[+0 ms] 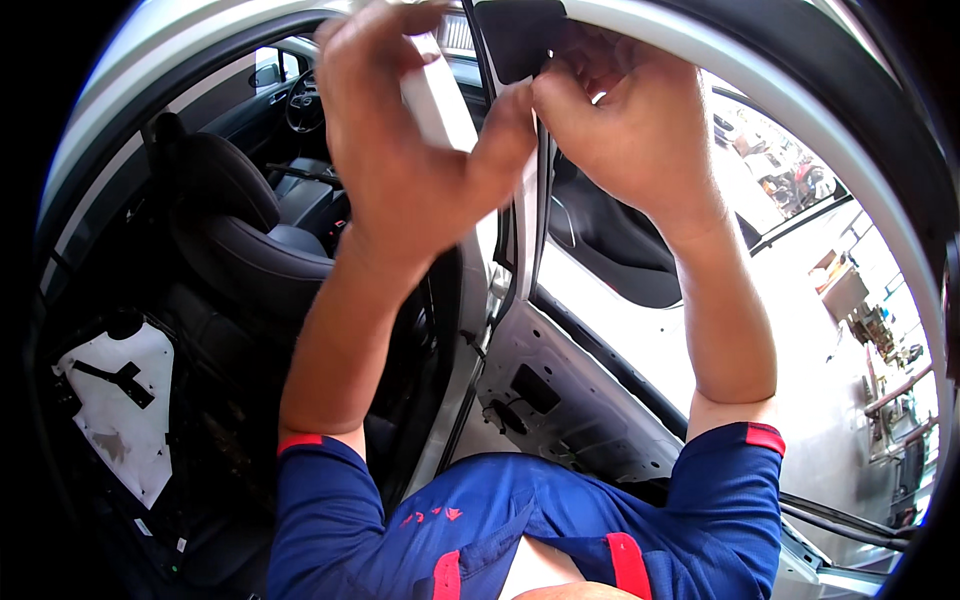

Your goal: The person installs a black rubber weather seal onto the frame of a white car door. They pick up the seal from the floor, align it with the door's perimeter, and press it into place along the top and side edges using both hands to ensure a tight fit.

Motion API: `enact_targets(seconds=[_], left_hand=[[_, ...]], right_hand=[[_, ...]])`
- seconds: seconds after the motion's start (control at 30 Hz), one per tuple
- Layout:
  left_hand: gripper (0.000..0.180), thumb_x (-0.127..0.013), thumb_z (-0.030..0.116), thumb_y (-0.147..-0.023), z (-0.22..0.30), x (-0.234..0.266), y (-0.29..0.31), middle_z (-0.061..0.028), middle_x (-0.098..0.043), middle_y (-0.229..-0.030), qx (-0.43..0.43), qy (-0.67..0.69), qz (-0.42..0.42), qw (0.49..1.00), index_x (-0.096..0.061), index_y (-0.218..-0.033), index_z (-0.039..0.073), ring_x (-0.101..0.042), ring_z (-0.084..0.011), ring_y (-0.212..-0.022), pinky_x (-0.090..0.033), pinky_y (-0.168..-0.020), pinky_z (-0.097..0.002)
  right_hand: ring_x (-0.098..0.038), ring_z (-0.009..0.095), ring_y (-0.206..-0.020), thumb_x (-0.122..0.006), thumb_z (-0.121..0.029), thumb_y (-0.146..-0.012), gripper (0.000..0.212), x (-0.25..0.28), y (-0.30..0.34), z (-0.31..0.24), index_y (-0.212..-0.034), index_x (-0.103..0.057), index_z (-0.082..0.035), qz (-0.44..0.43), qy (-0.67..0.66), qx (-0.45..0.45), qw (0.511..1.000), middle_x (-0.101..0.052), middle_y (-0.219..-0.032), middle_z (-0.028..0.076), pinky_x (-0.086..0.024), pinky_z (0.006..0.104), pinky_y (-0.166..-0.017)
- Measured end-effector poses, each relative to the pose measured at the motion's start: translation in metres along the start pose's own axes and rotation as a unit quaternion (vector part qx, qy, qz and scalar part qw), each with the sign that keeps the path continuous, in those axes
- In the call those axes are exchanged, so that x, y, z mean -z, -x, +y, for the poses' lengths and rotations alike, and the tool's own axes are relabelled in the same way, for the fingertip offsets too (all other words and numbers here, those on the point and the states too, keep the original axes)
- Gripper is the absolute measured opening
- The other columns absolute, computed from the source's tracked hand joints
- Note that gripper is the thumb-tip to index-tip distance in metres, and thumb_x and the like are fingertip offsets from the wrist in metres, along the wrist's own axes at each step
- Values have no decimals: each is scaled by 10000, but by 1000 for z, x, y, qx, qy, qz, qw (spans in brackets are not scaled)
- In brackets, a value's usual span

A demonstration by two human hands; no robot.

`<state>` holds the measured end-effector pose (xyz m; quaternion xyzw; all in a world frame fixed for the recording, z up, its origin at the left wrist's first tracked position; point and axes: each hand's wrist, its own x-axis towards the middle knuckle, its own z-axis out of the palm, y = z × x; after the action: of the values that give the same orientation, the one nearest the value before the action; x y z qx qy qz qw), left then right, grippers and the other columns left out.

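Both of my hands are raised at the top of a white car's door opening. My left hand point(415, 130) wraps around the white pillar point(445, 110), thumb pressing toward the black rubber seal point(543, 200) that runs down the frame edge. My right hand point(625, 120) pinches at the same seal just under a black trim piece point(515, 35) at the roof line. The fingertips of both hands nearly touch. What the right fingers hold is partly hidden.
The black front seat point(235, 215) and steering wheel point(303, 100) lie left, inside the cabin. A bare white panel point(120, 415) shows at lower left. The open white door point(640, 340) swings right. Workshop clutter point(790, 175) stands far right. My blue sleeves fill the bottom.
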<state>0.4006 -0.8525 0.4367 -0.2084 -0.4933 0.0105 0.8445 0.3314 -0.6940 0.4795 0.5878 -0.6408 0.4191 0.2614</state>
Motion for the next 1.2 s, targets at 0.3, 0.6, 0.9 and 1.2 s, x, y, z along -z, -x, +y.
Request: enact_targets(seconds=[0.3, 0.6, 0.9, 1.2], left_hand=[[1021, -795, 313, -879, -15, 11, -11, -238, -310, -1612, 296, 281, -239, 881, -174, -1636, 25, -444, -353, -1432, -464, -1100, -449], [876, -740, 391, -897, -48, -3, -18, -270, -475, -1476, 70, 156, -254, 952, -364, -1553, -51, -533, -353, -1347, -510, -1049, -389], [886, -799, 365, -864, -58, -2, -17, -232, -522, -1406, 79, 190, -261, 943, -402, -1539, -48, -559, -319, -1293, -479, -1052, -399], [921, -838, 360, -839, -58, 11, -39, -189, -441, -1510, 251, 302, -342, 854, -388, -1559, 3, -495, -315, -1360, -455, -1079, -432]], right_hand=[[-636, 124, -779, -707, -123, -878, 312, -4, 2, 3, -1157, -671, 13, 13, -68, 38, 997, -685, -913, 57, -546, 303, -669], [-676, 107, -725, -685, -19, -808, 189, -17, -10, 23, -990, -704, 25, 104, -50, 137, 984, -724, -785, 63, -540, 249, -678], [-664, 161, -725, -675, -113, -857, 222, -12, -4, 20, -1045, -737, -13, 76, 13, 148, 986, -730, -829, 97, -544, 302, -677], [-691, 199, -735, -775, -220, -906, 207, -6, 2, 38, -1036, -755, -60, 77, -67, 163, 981, -736, -858, 84, -564, 314, -678]])
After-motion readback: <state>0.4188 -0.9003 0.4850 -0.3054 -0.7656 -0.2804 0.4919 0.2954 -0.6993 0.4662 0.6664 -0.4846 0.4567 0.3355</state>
